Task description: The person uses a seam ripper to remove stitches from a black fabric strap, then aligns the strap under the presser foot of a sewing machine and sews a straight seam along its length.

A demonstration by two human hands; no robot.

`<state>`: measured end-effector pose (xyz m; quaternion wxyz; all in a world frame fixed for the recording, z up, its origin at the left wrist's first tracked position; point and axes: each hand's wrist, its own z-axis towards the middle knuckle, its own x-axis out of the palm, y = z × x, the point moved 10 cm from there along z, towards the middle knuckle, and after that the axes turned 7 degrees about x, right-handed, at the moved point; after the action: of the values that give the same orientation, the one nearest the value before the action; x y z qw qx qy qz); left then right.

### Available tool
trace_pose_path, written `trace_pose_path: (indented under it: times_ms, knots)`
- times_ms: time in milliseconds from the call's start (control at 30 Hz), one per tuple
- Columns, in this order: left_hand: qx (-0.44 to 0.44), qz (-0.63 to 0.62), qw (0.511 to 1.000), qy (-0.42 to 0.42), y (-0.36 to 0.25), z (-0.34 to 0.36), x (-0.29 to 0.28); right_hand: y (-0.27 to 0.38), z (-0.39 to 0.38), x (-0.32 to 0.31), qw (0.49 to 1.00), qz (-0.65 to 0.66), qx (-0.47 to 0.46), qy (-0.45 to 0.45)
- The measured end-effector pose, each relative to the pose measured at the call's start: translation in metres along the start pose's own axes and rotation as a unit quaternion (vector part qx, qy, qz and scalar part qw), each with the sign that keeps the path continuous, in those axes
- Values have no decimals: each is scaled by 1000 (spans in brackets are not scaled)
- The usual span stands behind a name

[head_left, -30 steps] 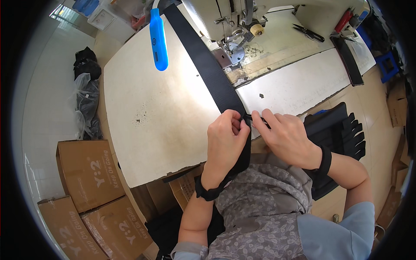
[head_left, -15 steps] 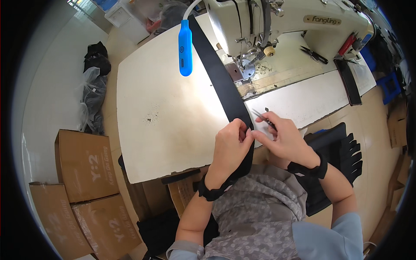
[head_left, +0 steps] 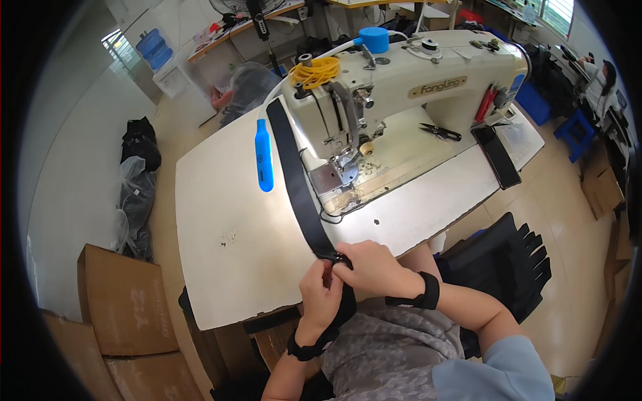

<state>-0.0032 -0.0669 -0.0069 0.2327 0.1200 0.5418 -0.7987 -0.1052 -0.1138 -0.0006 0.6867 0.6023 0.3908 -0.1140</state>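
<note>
A long black fabric strip (head_left: 299, 180) lies along the white table beside the sewing machine, its near end drawn over the front edge toward my lap. My left hand (head_left: 321, 294) pinches this end at the table's edge, fingers closed on it. Against it, thumb at the strip, is my right hand (head_left: 374, 267), also closed. A small dark metal part glints between its fingers; it appears to be the slim tweezers seen earlier, mostly hidden now. The sewing machine (head_left: 428, 63) stands beyond my hands, its presser foot apart from the strip.
A blue lamp (head_left: 265, 157) hangs over the white table (head_left: 227, 281). Black-handled snips (head_left: 441, 131) lie on the machine bed and a dark phone-like slab (head_left: 496, 157) at the right edge. Black cut pieces (head_left: 498, 267) sit at my right; cardboard boxes (head_left: 130, 301) stand at left.
The view has tilted up, showing more of the machine. My right hand has turned and closed in against my left at the strip; the tweezers' tips, plain before, are now hidden.
</note>
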Motion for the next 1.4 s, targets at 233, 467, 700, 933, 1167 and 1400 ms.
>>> trace_pose_path:
  times_ms: [233,467,700,933,1167,1400]
  knots:
    - [64,70,992,81,-12,3,8,-8,-6,7,999,17,-41,28]
    - [-41,-11,954,297,1,-11,19,3,-24,9,957,226,-160,81]
    - [56,42,961,267,-25,-15,8,7,-34,14,958,256,-124,42]
    - [27,14,944,329,-15,-23,1,17,-36,28,877,417,-166,173]
    - [-28,32,926,376,19,-46,-25,-9,-49,59,909,341,-162,178]
    - [107,77,965,225,-22,8,3,-13,-25,38,929,320,-83,168]
